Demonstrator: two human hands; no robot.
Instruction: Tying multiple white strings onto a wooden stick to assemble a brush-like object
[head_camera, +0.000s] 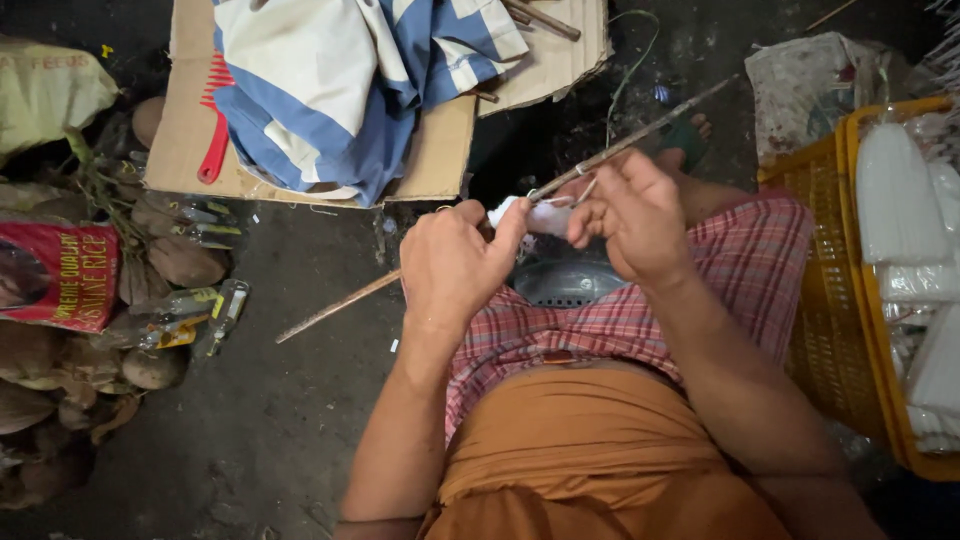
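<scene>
Item: left hand (452, 262) clenched on white wad (520, 213) w/ long thin stick (560, 185) running across its fingertips, right hand (632, 213) just beside, pinching wire loop at stick; step: binding, approx. midway; next needs steady tension.

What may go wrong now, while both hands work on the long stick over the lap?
1. The stick is long and thin; its far end reaches toward the yellow basket and might catch it.
2. The left hand pinches a small white piece by its fingertips only; it might slip.
3. The right hand works close to the thin wire; a finger might be pricked.
</scene>
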